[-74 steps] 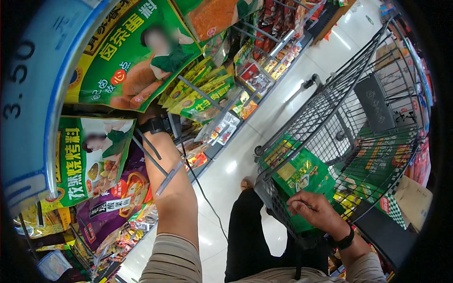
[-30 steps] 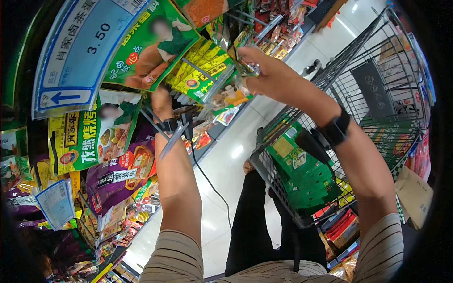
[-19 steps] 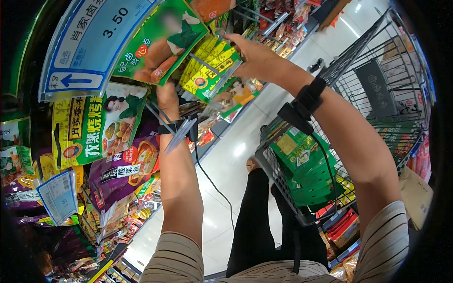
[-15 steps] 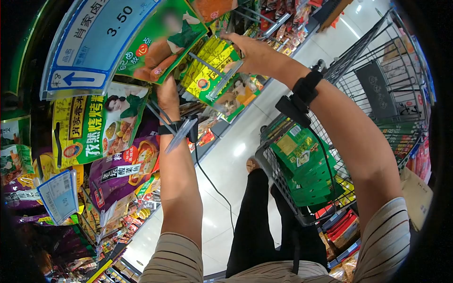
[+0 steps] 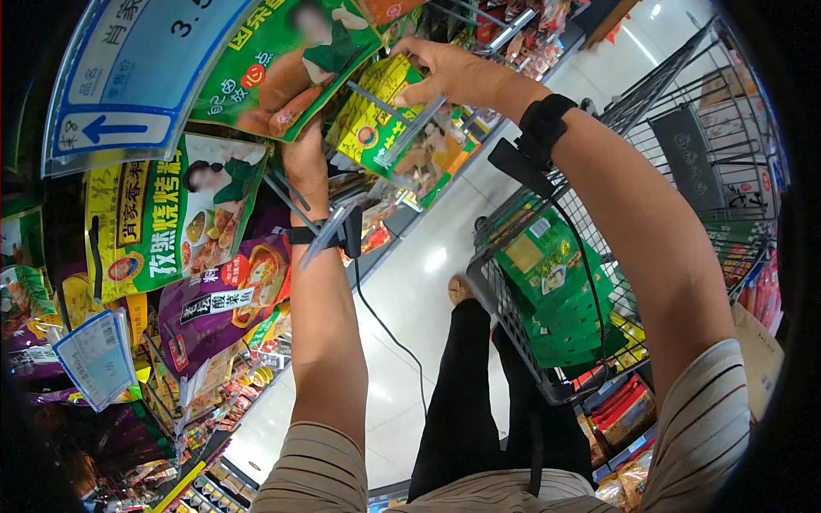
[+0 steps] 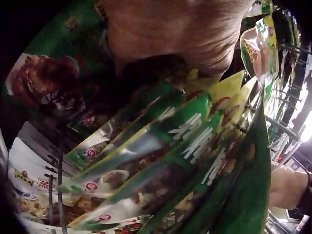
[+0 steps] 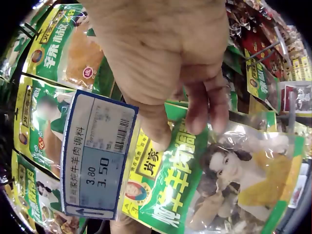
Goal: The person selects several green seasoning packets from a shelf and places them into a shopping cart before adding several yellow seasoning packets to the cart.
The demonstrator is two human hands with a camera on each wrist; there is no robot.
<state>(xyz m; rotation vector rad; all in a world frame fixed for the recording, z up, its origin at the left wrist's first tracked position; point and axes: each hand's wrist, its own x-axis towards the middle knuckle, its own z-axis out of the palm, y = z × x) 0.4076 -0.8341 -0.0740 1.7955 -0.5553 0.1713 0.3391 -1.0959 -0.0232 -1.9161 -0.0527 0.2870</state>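
Note:
In the head view my right hand point(image 5: 466, 77) is at a hanging row of yellow-green seasoning packets point(image 5: 372, 128). The right wrist view shows its thumb and fingers gripping the upper edge of the front packet point(image 7: 178, 180), beside a blue-and-white price tag point(image 7: 100, 156). My left hand point(image 5: 306, 167) reaches in behind a large green packet point(image 5: 329, 51), below the yellow-green row. In the left wrist view the back of this hand point(image 6: 175, 34) lies above fanned green packets point(image 6: 161, 141); its fingers are hidden.
A shopping cart point(image 5: 676, 94) stands at the right, with green packets point(image 5: 556, 282) inside. Purple packets point(image 5: 227, 299) hang at the left, and metal hooks stick out near my left wrist. A cable point(image 5: 389, 329) hangs from the left wristband.
My right hand has left the cart and reached up to the yellow-green packets, now gripping the front one. My left arm stays in the rack, slightly higher in view.

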